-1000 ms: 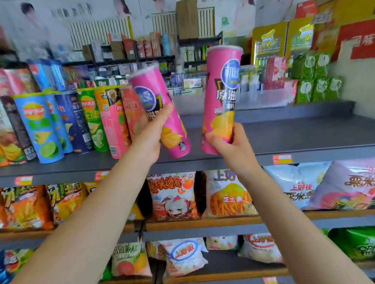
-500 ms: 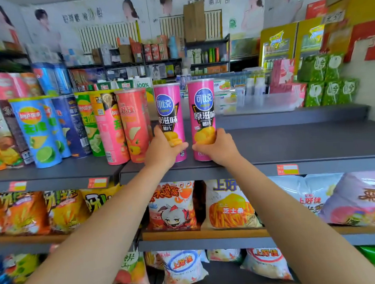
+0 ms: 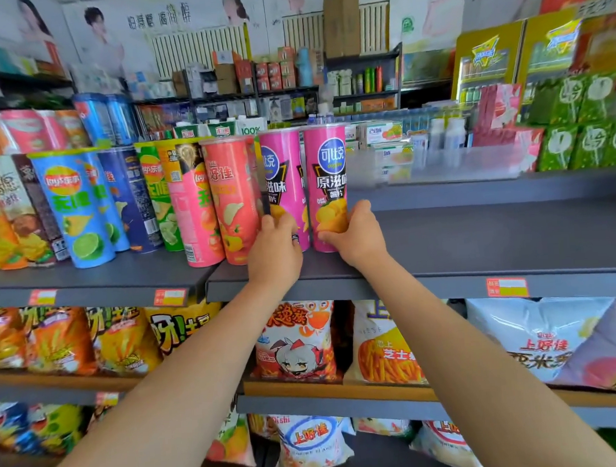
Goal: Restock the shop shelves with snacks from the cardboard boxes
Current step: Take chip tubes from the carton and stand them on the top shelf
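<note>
Here, two tall pink chip cans stand upright, side by side, at frame centre on the grey shelf (image 3: 480,237). The left hand (image 3: 274,250) grips the left can (image 3: 284,173); the right hand (image 3: 356,237) grips the right can (image 3: 327,174), both low down.

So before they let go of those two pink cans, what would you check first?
1. Left pink can upright on the grey shelf: ok.
2. Right pink can upright: ok.
3. Labels facing front: right ok, left turned partly aside, not ok.
4. Left can snug beside the salmon can: ok.
5. Left hand and right hand grip low on the cans: ok.
6. Bases fully flat: cannot tell, hands hide them.
</note>
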